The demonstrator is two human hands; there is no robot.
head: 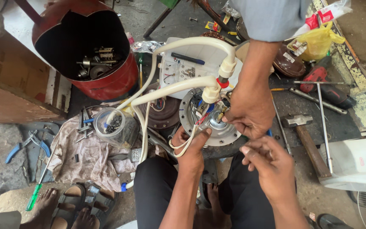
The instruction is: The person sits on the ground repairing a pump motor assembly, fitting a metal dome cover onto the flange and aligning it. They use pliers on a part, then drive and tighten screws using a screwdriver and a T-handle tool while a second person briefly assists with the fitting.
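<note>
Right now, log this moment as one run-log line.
left hand: holds white wires at motor plate | right hand: open, apart | another person's hand: on motor top

Repair workshop, floor-level: hammer (306,135), pliers (28,144), red bin (106,80) of metal parts, screw jar (115,125), oily rag (90,157).
</note>
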